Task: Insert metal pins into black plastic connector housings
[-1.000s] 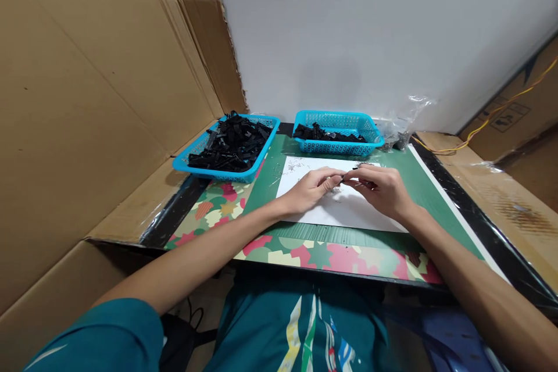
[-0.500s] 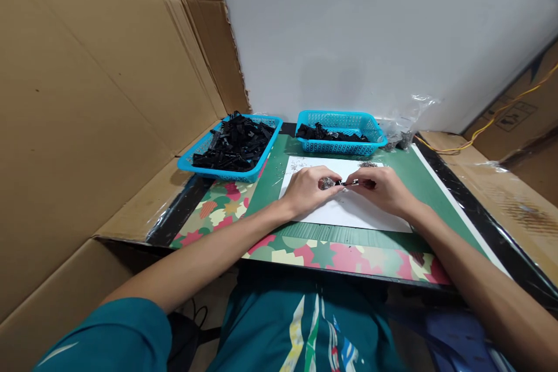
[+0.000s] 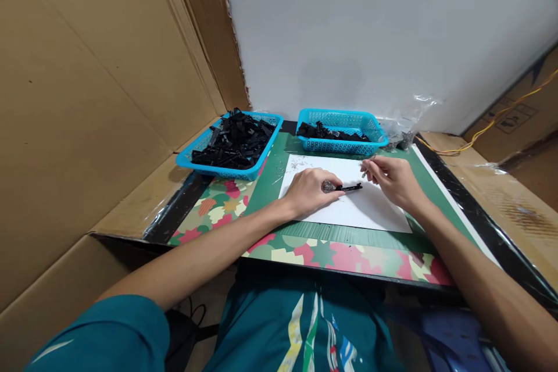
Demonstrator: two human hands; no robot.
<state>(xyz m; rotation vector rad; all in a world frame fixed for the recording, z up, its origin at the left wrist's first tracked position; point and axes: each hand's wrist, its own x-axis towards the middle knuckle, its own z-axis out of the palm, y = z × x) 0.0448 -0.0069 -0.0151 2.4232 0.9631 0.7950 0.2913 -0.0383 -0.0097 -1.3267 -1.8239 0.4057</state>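
My left hand [image 3: 310,192] is closed over the white sheet of paper [image 3: 314,218], its thumb and fingertips pinching a narrow black plastic piece [image 3: 351,188]. The piece's free end points right. Next to those fingers, partly covered by them, lies a small heap of shiny metal bits [image 3: 328,186]. My right hand [image 3: 392,179] is at the paper's far right part, apart from the black piece, with its fingers drawn together. A thin shiny tip shows below its fingertips, too small to name. Scattered tiny metal parts [image 3: 299,163] lie at the paper's far left corner.
A blue basket [image 3: 255,173] heaped with black pieces stands at the left. Another blue basket [image 3: 344,146], partly filled with black pieces, is at the back. Beside it sit clear plastic bags [image 3: 405,138] of small parts. Cardboard [image 3: 108,81] walls the left side.
My right hand has moved away from the black piece, up and right toward the paper's far edge. The left hand stays in place, and more of the piece now shows.
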